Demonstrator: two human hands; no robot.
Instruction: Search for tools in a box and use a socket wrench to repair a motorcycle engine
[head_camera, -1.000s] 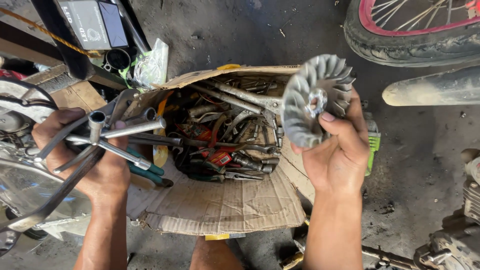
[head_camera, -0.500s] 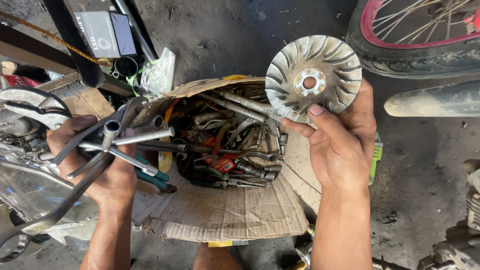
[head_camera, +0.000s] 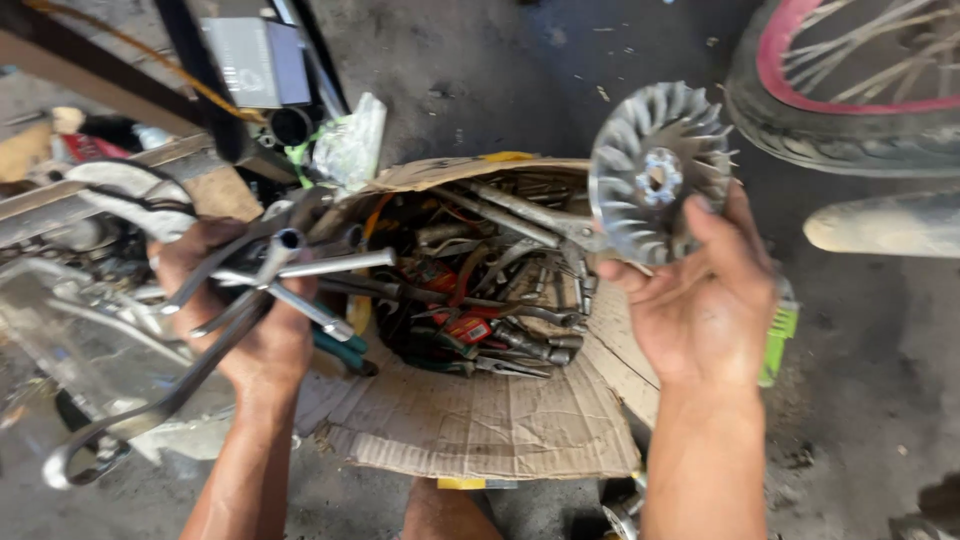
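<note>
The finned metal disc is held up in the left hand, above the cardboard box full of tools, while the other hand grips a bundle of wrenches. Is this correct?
Not quite: the head view shows the finned metal disc in the right hand, not the left. The rest holds: it is above the cardboard box full of tools, and the left hand grips the bundle of wrenches.

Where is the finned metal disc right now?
The finned metal disc is held up in the right hand, upper right of the head view, above the cardboard box of tools.
</note>
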